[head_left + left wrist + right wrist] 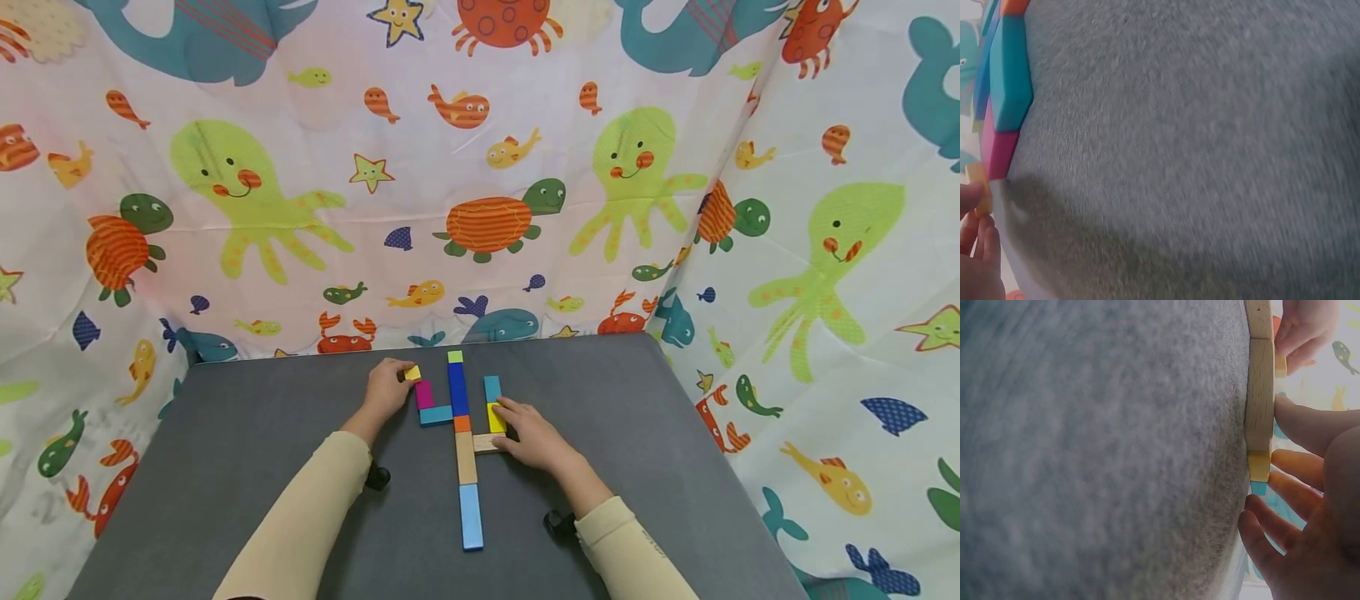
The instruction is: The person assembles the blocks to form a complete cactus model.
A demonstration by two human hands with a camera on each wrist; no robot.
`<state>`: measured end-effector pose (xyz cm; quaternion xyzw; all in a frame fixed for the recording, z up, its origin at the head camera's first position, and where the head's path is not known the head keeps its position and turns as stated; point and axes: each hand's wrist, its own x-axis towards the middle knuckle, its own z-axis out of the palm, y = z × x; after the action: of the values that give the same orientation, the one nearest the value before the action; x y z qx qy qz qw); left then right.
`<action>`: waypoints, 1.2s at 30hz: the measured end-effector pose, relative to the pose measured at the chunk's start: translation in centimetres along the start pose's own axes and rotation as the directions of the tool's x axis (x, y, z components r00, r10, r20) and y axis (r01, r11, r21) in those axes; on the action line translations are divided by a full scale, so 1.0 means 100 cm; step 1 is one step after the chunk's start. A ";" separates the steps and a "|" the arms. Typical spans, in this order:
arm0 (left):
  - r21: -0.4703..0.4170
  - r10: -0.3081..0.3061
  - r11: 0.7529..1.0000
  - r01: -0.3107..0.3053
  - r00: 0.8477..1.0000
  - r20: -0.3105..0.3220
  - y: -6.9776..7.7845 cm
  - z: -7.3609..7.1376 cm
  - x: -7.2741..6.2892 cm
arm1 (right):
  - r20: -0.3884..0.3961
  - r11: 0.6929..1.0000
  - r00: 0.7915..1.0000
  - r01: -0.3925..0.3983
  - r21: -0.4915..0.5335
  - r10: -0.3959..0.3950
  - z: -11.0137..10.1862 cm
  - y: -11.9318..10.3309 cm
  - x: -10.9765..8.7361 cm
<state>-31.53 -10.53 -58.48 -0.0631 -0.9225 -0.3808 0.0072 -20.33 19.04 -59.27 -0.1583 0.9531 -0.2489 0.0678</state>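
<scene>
My left hand (382,392) pinches a small yellow block (412,374) between thumb and fingers, beside the far end of a magenta block (425,394). That block meets a teal block (437,416), which joins a central column: green (454,357), dark blue (457,389), orange, plain wood (467,458) and light blue (471,517) blocks. On the column's right, a plain wooden block (484,442) leads to a yellow block (496,419) and a turquoise block (492,387). My right hand (536,437) rests there, fingers extended, touching the wooden and yellow blocks.
The blocks lie flat on a dark grey table (247,467). A white curtain (420,183) printed with sea animals hangs behind the table and along its sides. Each wrist wears a small black device.
</scene>
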 end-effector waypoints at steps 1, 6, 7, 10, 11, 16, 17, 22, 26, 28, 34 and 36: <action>0.000 -0.007 1.000 0.007 1.000 -0.005 0.001 0.001 0.000 | -0.002 1.000 1.000 0.005 0.003 -0.005 0.000 -0.001 0.000; -0.017 -0.034 0.999 0.034 0.999 -0.016 0.005 0.005 0.002 | -0.001 1.000 1.000 0.001 -0.001 -0.001 0.001 -0.004 -0.001; -0.016 -0.037 0.999 0.037 0.999 -0.011 0.006 0.006 0.002 | -0.004 1.000 1.000 0.000 0.001 0.000 0.001 -0.004 -0.001; 0.004 -0.036 0.999 0.036 0.999 0.015 0.007 0.008 0.005 | -0.008 1.000 1.000 -0.006 0.003 0.006 0.001 -0.004 -0.001; 0.014 -0.038 0.999 0.037 0.999 0.027 0.007 0.008 0.006 | -0.009 1.000 1.000 -0.006 0.001 0.006 0.001 -0.004 -0.001; 0.048 -0.055 0.998 0.051 0.995 0.081 0.006 0.010 0.009 | -0.012 1.000 1.000 0.009 -0.002 -0.009 0.001 -0.003 -0.001; 0.045 -0.061 0.997 0.058 0.994 0.090 0.006 0.010 0.009 | -0.012 1.000 1.000 0.013 0.000 -0.013 0.001 -0.003 -0.001; 0.038 -0.029 0.999 0.026 0.996 0.087 0.002 0.008 0.005 | -0.011 0.999 1.000 0.026 0.019 -0.026 0.001 -0.005 0.000; 0.003 0.005 1.000 -0.005 0.999 0.054 -0.005 0.004 -0.002 | -0.007 1.000 1.000 0.026 0.017 -0.026 0.000 -0.006 0.002; -0.017 0.014 1.000 -0.013 0.999 0.041 -0.009 0.001 -0.006 | 0.002 1.000 1.000 0.025 0.019 -0.025 -0.001 -0.006 0.003; -0.038 0.054 0.998 -0.053 0.998 0.037 -0.021 -0.015 -0.018 | 0.016 0.997 0.999 0.040 0.072 -0.041 -0.004 0.001 0.003; -0.019 0.084 0.996 -0.083 0.996 0.035 -0.024 -0.022 -0.023 | 0.012 0.994 0.999 0.047 0.102 -0.049 -0.006 0.004 0.002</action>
<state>-29.58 -14.04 -58.76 -0.1085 -0.9156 -0.3871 0.0059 -20.79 19.58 -58.98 -0.1792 0.9346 -0.2976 0.0767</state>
